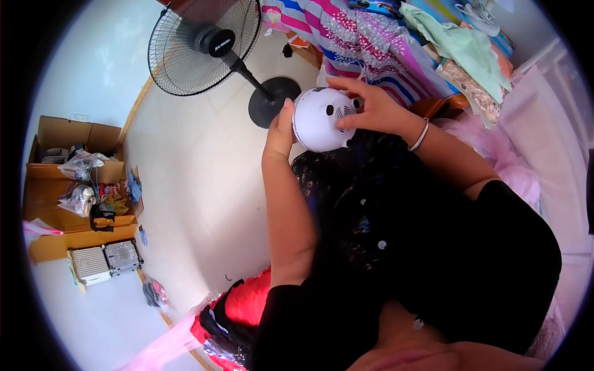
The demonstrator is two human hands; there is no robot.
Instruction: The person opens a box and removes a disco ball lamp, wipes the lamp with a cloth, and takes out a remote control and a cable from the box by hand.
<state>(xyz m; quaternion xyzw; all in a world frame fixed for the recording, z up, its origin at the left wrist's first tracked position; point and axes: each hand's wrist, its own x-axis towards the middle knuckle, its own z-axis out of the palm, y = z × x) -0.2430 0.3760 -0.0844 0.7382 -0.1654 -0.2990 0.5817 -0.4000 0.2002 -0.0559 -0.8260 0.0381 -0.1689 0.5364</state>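
A white, rounded device [312, 128] is tipped so that its base faces me, above my lap. Black feet and a patch of curved vent slits [342, 112] show on that base. My left hand [281, 133] grips its left side, thumb up along the edge and the other fingers mostly hidden behind. From the right, my right hand [374, 108] reaches over it. The thumb presses on the base near the slits, and the forefinger lies along the upper rim. A pale bracelet [420, 135] circles my right wrist.
A black standing fan [272, 102] is just beyond the device on the pale floor [210, 161]. Striped bedding [371, 46] and folded cloths [461, 59] lie at upper right. Cardboard boxes [52, 204] with bagged items stand far left. Red cloth [247, 300] lies lower left.
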